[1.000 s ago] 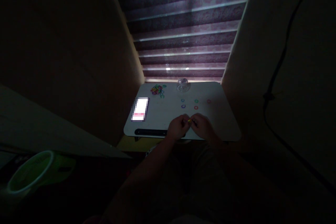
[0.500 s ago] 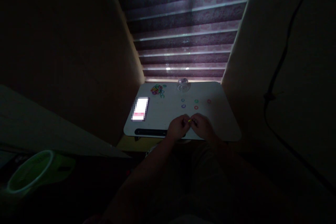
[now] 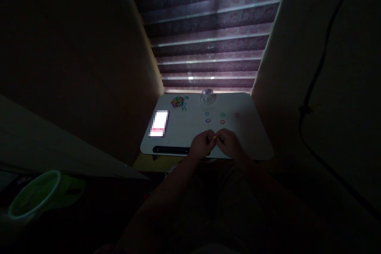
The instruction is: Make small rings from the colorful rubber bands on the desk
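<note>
My left hand (image 3: 203,143) and my right hand (image 3: 228,142) meet over the front part of a white lap table (image 3: 178,131). Their fingertips pinch a small yellow band (image 3: 214,137) between them; most of it is hidden by the fingers. Beyond the hands lie several small coloured bands, set apart from each other: a blue one (image 3: 207,114), a purple one (image 3: 208,120), a green one (image 3: 222,114), a red one (image 3: 222,122) and a pinkish one (image 3: 237,115). A heap of mixed bands (image 3: 177,101) rests at the back left.
A clear rounded container (image 3: 207,97) stands at the table's back edge. On the left lies a lit phone (image 3: 159,123), its screen blurred. A black slot strip (image 3: 170,150) runs along the front edge. Pleated blinds (image 3: 208,47) hang behind; a green basket (image 3: 35,194) is at lower left.
</note>
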A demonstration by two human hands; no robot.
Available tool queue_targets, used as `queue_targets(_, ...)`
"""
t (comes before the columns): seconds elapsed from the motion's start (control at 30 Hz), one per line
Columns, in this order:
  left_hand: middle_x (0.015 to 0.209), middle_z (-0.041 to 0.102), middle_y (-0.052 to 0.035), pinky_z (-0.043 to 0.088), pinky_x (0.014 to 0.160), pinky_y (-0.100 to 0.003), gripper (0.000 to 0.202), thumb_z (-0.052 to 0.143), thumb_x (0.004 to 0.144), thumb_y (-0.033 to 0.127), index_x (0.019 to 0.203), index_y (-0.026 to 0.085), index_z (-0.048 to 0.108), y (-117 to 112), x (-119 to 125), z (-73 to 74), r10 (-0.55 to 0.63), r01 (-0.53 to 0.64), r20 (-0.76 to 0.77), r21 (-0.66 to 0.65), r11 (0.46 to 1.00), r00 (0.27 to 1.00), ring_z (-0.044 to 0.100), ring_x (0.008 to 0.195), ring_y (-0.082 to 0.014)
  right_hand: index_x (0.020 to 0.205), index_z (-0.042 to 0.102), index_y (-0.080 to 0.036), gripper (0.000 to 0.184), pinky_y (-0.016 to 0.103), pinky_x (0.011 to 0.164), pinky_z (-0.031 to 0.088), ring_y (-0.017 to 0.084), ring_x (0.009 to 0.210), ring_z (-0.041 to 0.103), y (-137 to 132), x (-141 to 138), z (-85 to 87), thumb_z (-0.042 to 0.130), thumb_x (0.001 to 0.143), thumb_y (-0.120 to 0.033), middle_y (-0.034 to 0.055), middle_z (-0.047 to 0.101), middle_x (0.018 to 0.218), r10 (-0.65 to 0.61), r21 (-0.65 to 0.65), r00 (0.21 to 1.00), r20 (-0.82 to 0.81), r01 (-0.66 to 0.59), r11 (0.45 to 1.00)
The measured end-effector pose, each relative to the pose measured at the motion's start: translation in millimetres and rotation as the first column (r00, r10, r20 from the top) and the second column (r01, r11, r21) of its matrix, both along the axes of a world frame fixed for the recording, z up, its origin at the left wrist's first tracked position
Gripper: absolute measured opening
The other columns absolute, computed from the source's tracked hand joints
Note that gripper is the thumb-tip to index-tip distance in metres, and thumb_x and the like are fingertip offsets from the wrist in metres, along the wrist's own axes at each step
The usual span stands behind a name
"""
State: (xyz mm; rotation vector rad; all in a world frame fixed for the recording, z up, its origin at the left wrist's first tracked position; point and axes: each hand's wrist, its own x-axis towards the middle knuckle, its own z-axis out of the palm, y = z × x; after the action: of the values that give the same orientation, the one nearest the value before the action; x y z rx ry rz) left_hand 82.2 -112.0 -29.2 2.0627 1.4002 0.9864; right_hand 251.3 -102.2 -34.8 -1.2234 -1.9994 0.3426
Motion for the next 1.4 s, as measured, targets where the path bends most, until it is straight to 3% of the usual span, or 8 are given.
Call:
queue_targets(0.77,0.073,0.063,0.0009,0.040,0.061,-0.022,0.017,0.059,0.086,0.035,0.086,0.018,0.062,0.4,1.1,1.3,-0.006,0.006,0.001,0.010,1.000,1.000,0.053,0.062,-0.0113,0.077,0.060,-0.020,0.004,0.027,0.060,0.034,0.016,0.065,0.051,0.8,0.3,1.2,0.057,0.079,-0.020,0.0022,0.059,0.071,-0.002,0.022,1.000,0.014,0.001,1.000)
queue_targets(1.0,0.087,0.066,-0.0023,0.045,0.069,-0.024,0.014,0.061,0.084,0.030,0.092,0.018,0.062,1.0,0.9,2.7,-0.042,0.040,0.045,0.050,0.998,0.998,0.058,0.075,-0.0135,0.079,0.060,-0.021,0.003,0.026,0.060,0.035,0.016,0.066,0.051,-0.2,0.7,1.3,0.057,0.080,-0.021,0.0020,0.059,0.072,0.005,-0.003,1.000,0.000,-0.005,1.000)
queue_targets(1.4,0.076,0.063,-0.0001,0.041,0.063,-0.023,0.015,0.060,0.085,0.033,0.085,0.018,0.061,-0.4,0.8,4.5,-0.031,0.031,0.001,0.008,0.999,1.000,0.055,0.068,-0.0127,0.076,0.058,-0.020,0.003,0.027,0.061,0.035,0.016,0.065,0.051,0.9,-0.1,0.4,0.056,0.078,-0.019,0.0015,0.057,0.071,0.002,0.011,1.000,0.006,-0.002,1.000)
